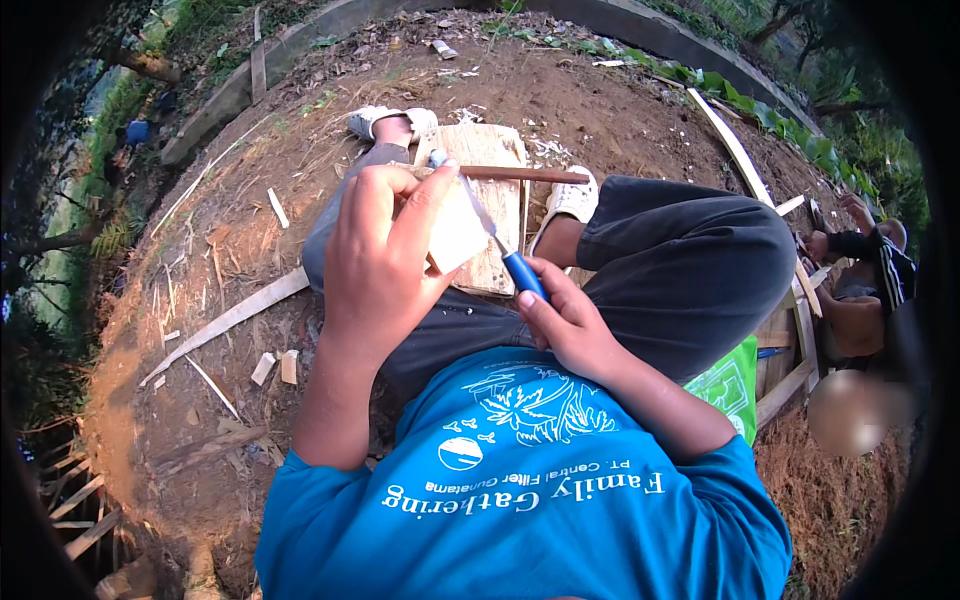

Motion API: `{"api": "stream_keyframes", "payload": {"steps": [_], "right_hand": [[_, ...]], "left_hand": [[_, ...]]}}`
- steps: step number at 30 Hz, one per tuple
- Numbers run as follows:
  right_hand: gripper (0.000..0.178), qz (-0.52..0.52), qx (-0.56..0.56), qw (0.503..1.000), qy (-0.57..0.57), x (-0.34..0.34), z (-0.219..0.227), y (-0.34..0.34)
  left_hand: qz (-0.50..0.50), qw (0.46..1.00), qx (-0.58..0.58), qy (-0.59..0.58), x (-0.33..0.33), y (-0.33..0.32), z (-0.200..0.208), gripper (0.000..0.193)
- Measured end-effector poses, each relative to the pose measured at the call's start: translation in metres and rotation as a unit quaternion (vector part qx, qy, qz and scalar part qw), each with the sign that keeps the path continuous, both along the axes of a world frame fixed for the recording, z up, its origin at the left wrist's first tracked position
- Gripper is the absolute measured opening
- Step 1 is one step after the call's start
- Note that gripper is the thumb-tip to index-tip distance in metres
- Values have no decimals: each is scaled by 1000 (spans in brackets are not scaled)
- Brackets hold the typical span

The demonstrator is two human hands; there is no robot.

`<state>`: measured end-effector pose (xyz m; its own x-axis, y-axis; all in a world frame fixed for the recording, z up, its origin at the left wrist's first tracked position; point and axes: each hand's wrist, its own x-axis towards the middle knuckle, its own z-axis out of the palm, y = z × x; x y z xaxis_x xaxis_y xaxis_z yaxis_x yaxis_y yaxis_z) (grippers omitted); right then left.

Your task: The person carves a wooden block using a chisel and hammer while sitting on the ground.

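Observation:
My left hand [385,250] is raised, its fingers closed on a pale, flat wood piece [456,232]. A slim brown stick [530,174] runs sideways at the thumb tip; whether it is joined to the wood, I cannot tell. In my right hand [572,318] is a blue-handled bladed tool [523,275], fingers wrapped round the handle. Its narrow metal blade slants up and left along the right edge of the wood piece. Below both hands lies a thick, rough wooden block [508,150] on the ground between my feet, partly covered.
Long wood strips lie left [240,312] and far right [735,148]. Small offcuts [288,366] and shavings scatter over the brown soil. A green bag [728,385] rests by my right side. Another person [868,290] sits at the right. A low concrete edge [650,30] curves behind.

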<state>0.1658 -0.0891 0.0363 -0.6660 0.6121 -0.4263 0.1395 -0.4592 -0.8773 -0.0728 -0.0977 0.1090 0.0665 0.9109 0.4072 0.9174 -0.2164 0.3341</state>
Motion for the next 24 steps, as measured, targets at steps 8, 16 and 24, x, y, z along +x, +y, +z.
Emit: {"api": "stream_keyframes", "payload": {"steps": [8,16,24], "right_hand": [[50,-47,-24,998,21,-7,-5,1],[25,30,127,981,-144,38,15,44],[52,276,408,816,-302,54,95,110]], "left_hand": [[-18,999,-24,26,-5,2,-7,67],[36,939,-75,-333,-29,-12,-37,73],[-25,731,-231,-642,-44,-47,-163,78]]}}
